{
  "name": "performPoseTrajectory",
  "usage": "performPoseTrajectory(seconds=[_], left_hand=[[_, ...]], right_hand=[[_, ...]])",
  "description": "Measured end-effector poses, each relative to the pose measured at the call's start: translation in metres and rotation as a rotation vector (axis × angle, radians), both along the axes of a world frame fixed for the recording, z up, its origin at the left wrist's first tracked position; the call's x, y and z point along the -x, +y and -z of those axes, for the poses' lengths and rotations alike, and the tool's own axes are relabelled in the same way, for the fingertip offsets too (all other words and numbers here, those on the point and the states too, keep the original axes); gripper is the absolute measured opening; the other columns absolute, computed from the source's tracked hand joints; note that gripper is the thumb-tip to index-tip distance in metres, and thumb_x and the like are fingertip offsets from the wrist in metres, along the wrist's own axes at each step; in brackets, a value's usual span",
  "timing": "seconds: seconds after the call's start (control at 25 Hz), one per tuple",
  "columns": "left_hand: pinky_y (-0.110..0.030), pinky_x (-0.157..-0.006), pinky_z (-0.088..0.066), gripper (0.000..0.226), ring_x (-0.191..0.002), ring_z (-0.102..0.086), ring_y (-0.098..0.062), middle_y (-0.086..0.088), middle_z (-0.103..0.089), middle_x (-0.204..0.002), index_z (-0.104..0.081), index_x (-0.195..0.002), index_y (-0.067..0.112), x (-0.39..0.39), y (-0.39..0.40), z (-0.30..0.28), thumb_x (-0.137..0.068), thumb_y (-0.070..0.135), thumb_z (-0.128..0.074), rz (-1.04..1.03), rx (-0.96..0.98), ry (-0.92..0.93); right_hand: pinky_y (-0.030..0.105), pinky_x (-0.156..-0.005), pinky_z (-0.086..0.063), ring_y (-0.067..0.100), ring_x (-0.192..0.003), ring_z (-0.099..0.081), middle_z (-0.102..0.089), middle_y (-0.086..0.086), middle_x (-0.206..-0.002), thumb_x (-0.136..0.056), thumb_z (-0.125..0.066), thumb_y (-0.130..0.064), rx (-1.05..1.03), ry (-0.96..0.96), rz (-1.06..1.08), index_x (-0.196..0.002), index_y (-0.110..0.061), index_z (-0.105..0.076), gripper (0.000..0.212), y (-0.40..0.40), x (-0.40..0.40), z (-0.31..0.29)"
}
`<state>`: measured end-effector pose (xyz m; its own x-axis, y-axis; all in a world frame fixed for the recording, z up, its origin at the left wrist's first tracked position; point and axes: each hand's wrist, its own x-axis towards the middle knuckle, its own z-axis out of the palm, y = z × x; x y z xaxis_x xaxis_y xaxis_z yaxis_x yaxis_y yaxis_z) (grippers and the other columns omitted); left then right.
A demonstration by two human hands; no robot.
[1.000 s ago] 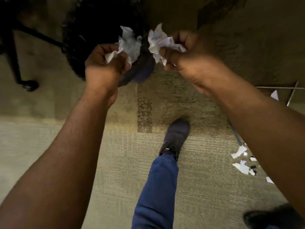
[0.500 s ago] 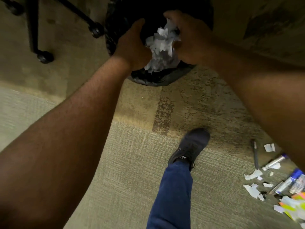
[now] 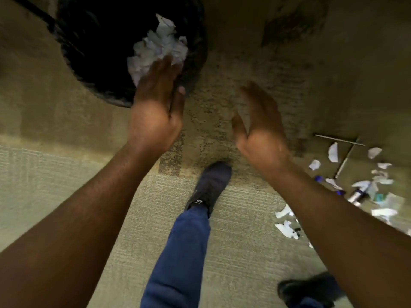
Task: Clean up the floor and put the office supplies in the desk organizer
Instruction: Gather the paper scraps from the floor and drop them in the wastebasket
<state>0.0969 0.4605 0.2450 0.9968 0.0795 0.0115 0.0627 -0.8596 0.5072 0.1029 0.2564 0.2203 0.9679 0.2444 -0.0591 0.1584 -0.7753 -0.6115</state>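
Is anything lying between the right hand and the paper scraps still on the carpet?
Nothing visible blocks it. The right hand is open and empty, with bare carpet between it and the paper scraps lower right; pens lie among them.

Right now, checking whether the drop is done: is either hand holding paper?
No: the left hand and right hand are open, and the crumpled paper lies inside the black bin.

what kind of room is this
Probably an office: low-pile carpet, a black waste bin holding crumpled paper, and pens and markers lying among torn paper scraps on the floor.
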Motion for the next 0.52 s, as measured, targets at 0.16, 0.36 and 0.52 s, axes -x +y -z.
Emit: performPoseTrajectory(seconds=[0.16,0.36,0.52], left_hand=[[-0.042,-0.101,-0.042,0.037,-0.123,-0.05,-0.036,-0.02,-0.057,-0.131,-0.056,-0.127,0.005,0.031,-0.085,0.013,-0.094,0.021,-0.049,0.112,-0.049,0.132],[-0.039,-0.095,-0.044,0.033,-0.112,-0.057,-0.033,-0.016,-0.063,-0.121,-0.061,-0.12,0.006,0.076,-0.184,0.041,-0.094,0.023,-0.05,0.297,0.016,0.37],[-0.034,-0.1,-0.04,0.036,-0.121,-0.05,-0.029,-0.011,-0.058,-0.131,-0.057,-0.128,0.01,0.104,-0.249,0.079,-0.093,0.021,-0.054,0.406,-0.012,0.561]], right_hand=[[0.042,-0.106,-0.039,0.031,-0.127,-0.046,-0.05,0.016,-0.138,-0.092,-0.054,-0.026,0.104,0.131,0.116,-0.134,-0.006,-0.049,0.047,-0.085,0.057,0.012],[0.043,-0.105,-0.039,0.028,-0.124,-0.048,-0.056,0.012,-0.13,-0.093,-0.052,-0.024,0.105,0.298,0.276,-0.124,-0.008,-0.058,0.036,-0.174,0.127,0.032],[0.038,-0.095,-0.044,0.032,-0.109,-0.056,-0.064,0.012,-0.114,-0.085,-0.058,-0.014,0.12,0.409,0.388,-0.11,-0.008,-0.064,0.026,-0.234,0.176,0.051]])
